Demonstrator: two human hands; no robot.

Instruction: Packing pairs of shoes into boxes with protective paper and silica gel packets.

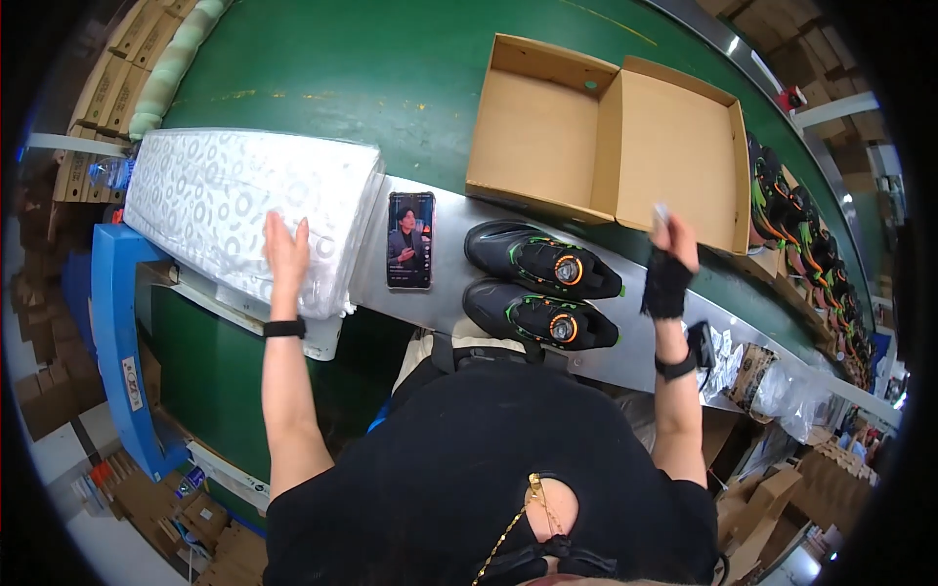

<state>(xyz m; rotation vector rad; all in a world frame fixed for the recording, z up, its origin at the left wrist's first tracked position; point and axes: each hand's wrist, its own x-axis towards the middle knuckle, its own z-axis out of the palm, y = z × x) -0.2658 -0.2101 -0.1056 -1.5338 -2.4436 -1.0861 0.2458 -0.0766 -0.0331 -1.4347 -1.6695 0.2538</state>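
My left hand (285, 246) lies over a thick stack of white sheets printed with grey rings (205, 186), its fingers stretched and apart, holding nothing. At the right, my right hand (676, 249), in a black fingerless wrap, pinches a small whitish piece (661, 211), too blurred to name. It hovers by the near edge of an open brown cardboard shoebox (547, 122), whose lid is folded back to the right. Between my hands, two black shoes with green trim and round dials, an upper one (537, 262) and a lower one (537, 314), rest side by side, toes leftward.
A phone (410, 239) with a lit screen lies on the metal ledge (449, 200). Beyond runs a green belt (420, 59). More shoes (811, 254) line the right side, with clear plastic bags (791, 400) nearer. A blue frame (122, 342) stands at the left.
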